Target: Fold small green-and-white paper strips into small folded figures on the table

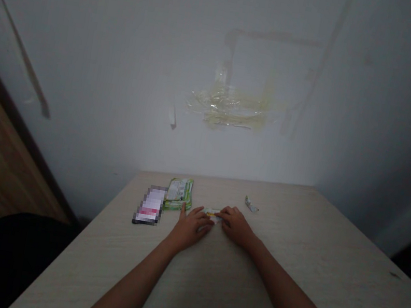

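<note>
Between my hands a small flat wrapper (212,211), whitish with green and a yellow-orange streak, lies on the table (229,294). My left hand (190,228) has its fingers bent onto the wrapper's left end, while one finger sticks out toward a stack of green and white packets (179,191). From the other side, my right hand (236,227) presses its curled fingertips on the wrapper's right end. Parts of the wrapper are hidden under the fingers. Farther back on the right lies a thin, folded or twisted green and white wrapper (251,204).
A phone (150,205) with a blurred-out screen lies left of the packets. Behind the table rises a pale wall (123,82) with peeling clear tape (229,106). A small dark mark or scrap (395,275) shows near the right edge. A dark rounded shape (3,251) stands at left.
</note>
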{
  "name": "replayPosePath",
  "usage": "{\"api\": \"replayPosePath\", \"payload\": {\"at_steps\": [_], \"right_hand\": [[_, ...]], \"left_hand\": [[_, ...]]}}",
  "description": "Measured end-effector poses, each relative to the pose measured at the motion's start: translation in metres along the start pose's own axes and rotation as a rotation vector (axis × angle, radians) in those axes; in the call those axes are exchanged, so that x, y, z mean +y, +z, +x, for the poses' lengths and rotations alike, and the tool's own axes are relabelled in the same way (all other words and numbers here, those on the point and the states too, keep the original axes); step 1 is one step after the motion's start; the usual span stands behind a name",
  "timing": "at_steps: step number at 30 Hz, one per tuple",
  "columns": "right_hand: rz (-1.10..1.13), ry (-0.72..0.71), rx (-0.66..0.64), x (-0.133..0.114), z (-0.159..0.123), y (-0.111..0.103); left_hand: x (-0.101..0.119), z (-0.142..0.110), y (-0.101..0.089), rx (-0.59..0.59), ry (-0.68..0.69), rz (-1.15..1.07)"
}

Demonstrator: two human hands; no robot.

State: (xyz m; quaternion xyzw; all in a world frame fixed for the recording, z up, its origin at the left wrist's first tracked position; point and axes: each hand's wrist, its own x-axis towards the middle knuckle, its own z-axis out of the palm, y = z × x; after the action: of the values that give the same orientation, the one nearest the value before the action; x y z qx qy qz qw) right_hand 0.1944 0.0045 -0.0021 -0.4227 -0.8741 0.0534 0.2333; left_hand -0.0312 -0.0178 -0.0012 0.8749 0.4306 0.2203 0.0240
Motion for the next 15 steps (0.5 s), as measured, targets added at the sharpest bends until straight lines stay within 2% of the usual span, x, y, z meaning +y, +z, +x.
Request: {"api": "replayPosePath", "payload": {"at_steps": [15], "right_hand": [[-0.016,-0.035,0.041,-0.003,-0.0019,-0.0006]], "left_hand": [[0.0038,0.0,0.0002,0.049,0.026,0.08]]}}
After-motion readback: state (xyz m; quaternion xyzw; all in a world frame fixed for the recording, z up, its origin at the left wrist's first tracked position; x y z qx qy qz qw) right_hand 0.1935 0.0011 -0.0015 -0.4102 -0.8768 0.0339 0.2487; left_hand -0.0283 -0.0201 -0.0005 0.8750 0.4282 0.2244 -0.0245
